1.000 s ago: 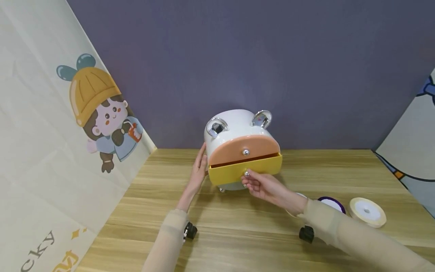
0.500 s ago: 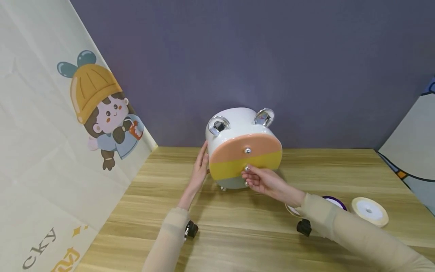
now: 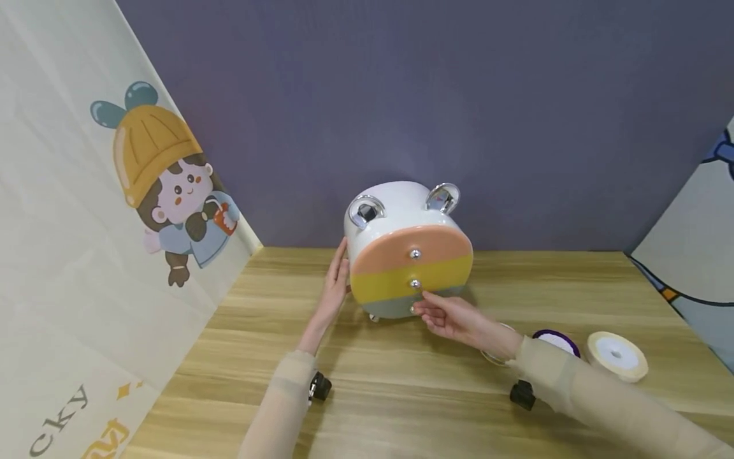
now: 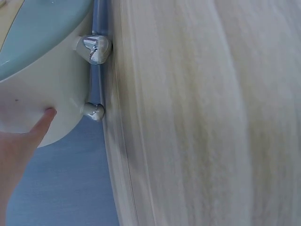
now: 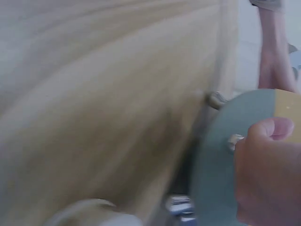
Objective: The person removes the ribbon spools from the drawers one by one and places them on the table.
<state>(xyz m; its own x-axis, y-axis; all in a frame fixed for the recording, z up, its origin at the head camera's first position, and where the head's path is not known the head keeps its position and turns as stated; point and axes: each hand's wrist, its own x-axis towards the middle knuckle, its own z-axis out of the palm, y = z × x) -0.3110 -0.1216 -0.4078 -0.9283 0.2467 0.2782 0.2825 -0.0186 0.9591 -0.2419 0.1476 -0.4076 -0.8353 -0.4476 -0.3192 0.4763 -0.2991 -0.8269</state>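
Note:
A small rounded white drawer box (image 3: 395,204) with silver ears stands at the back of the table. Its front has three flush drawers: an orange one (image 3: 390,252), a yellow one (image 3: 378,287) and a grey-green one (image 3: 390,308), each with a silver knob. My left hand (image 3: 331,293) rests along the box's left side with extended fingers; in the left wrist view one finger (image 4: 43,125) touches the white wall. My right hand (image 3: 455,319) is in front of the lower drawers, thumb raised just off the yellow drawer's knob (image 3: 415,284) and fingers beside the lowest knob (image 5: 234,141).
Right of the box lie ribbon spools: a cream one (image 3: 618,356) and a purple-edged one (image 3: 557,343), with another partly behind my right wrist. A dark wall (image 3: 516,127) rises right behind the table (image 3: 401,408).
The yellow drawer, partly pulled out one second ago, is now flush in the box. My right hand has let go of its knob and dropped slightly toward the lowest knob. My left hand stays put.

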